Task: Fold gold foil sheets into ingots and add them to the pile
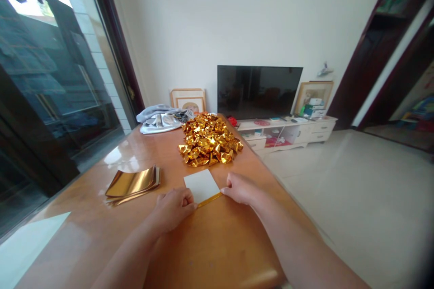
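Note:
A sheet of gold foil paper (202, 185) lies white side up on the wooden table, its near edge turned over in a narrow gold strip. At the left end of that strip, my left hand (176, 207) pinches the fold with curled fingers. My right hand (239, 188) pinches the strip's right end. Just beyond the sheet rises a heap of folded gold foil pieces (210, 140). To the left of my left hand rests a stack of gold foil sheets (132, 184), slightly curled upward at the edges.
The wooden table (217, 253) has its right edge beside my right forearm. Grey cloth (159, 117) is bunched at its far end. A pale sheet (30, 246) lies at the near left. Beyond stand a television (259, 92) and a white low cabinet (318, 131).

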A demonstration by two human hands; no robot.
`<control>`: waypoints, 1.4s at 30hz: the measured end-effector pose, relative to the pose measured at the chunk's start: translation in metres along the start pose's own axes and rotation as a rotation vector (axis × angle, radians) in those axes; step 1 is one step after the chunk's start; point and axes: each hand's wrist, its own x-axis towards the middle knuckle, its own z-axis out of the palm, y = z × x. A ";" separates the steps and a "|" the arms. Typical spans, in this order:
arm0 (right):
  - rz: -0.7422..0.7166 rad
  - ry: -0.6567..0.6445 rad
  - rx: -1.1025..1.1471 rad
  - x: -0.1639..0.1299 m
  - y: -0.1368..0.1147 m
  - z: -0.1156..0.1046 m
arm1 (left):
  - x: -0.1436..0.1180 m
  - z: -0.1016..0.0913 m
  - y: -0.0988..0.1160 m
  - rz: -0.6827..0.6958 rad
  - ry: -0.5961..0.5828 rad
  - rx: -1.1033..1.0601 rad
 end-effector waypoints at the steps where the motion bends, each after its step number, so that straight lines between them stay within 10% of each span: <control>1: -0.009 -0.009 0.012 0.002 0.002 0.000 | 0.000 0.000 0.000 -0.006 -0.001 -0.001; 24: -0.348 -0.048 0.214 0.000 0.001 0.010 | -0.003 0.001 0.008 0.062 0.084 -0.136; 35: -0.255 -0.058 0.610 -0.006 -0.018 0.000 | 0.002 -0.005 0.009 -0.122 0.401 -0.698; 42: -0.276 -0.180 0.845 -0.013 -0.031 0.014 | 0.000 0.002 0.016 0.040 0.133 -1.056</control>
